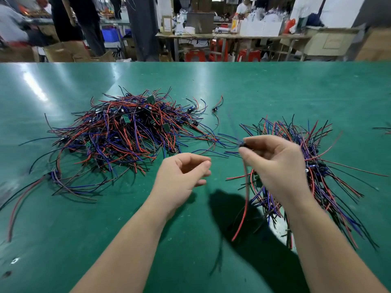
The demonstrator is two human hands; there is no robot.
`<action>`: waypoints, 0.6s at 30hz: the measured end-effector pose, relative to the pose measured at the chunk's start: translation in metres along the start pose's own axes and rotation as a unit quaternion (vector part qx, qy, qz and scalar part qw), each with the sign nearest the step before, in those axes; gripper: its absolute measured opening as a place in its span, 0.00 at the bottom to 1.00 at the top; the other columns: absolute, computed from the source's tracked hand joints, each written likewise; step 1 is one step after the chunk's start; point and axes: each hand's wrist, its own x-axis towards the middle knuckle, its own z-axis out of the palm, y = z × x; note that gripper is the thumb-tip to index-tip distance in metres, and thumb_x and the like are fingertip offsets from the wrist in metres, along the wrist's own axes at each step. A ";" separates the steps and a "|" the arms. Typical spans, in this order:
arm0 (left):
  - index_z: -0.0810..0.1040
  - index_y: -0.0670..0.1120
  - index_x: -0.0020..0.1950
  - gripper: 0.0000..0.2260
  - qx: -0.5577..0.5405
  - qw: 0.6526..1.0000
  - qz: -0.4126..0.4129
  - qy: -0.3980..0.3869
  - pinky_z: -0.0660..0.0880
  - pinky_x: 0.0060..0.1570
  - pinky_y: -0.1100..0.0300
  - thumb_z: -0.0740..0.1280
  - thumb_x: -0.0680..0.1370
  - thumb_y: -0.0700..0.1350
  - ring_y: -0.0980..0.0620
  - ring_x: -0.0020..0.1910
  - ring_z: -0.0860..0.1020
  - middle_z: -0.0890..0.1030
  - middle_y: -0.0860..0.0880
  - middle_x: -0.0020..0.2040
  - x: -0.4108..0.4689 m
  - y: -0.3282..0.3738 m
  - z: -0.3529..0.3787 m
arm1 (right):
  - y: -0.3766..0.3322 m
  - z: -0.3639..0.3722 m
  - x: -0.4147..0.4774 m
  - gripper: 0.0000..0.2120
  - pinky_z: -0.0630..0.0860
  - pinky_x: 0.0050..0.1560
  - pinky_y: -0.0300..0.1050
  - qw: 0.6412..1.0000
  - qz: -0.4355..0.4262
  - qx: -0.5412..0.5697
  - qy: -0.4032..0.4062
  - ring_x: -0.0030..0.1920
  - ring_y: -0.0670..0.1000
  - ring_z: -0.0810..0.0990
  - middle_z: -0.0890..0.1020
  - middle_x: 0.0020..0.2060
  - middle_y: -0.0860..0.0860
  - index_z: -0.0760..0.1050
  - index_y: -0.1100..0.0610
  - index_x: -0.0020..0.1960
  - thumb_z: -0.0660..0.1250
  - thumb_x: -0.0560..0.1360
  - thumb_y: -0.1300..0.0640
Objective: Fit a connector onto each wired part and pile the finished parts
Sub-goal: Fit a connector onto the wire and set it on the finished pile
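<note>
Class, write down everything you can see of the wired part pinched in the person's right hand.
The wired part has a small dark body, blurred by motion, pinched at the tips of the right hand above the green table. A thin red wire, plastic-coated by its look, hangs from it and curves down and left. A darker wire beside it is too blurred to trace.

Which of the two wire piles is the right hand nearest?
The smaller pile at right: the right hand, pinching a wired part, overlaps it. The bigger pile lies left.
</note>
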 end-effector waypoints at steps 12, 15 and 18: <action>0.74 0.55 0.65 0.16 0.570 0.795 -0.082 0.192 0.62 0.64 0.47 0.65 0.77 0.50 0.41 0.64 0.68 0.73 0.44 0.64 0.027 -0.020 -0.064 | 0.008 -0.047 0.018 0.13 0.67 0.58 0.45 0.925 0.052 -0.370 0.066 0.57 0.57 0.73 0.77 0.55 0.60 0.80 0.57 0.57 0.68 0.73 0.57; 0.81 0.53 0.56 0.09 0.527 0.820 -0.053 0.217 0.68 0.58 0.50 0.67 0.77 0.48 0.44 0.54 0.77 0.82 0.49 0.53 0.029 -0.016 -0.072 | 0.005 -0.033 0.013 0.11 0.65 0.55 0.40 0.935 0.015 -0.350 0.046 0.53 0.54 0.74 0.77 0.53 0.56 0.81 0.57 0.55 0.68 0.73 0.59; 0.83 0.52 0.49 0.07 0.493 0.831 -0.012 0.259 0.67 0.58 0.50 0.66 0.78 0.49 0.46 0.42 0.76 0.81 0.54 0.39 0.026 -0.012 -0.069 | 0.007 -0.024 0.010 0.09 0.60 0.48 0.31 0.942 -0.010 -0.334 0.030 0.46 0.48 0.71 0.75 0.50 0.52 0.81 0.57 0.54 0.68 0.74 0.60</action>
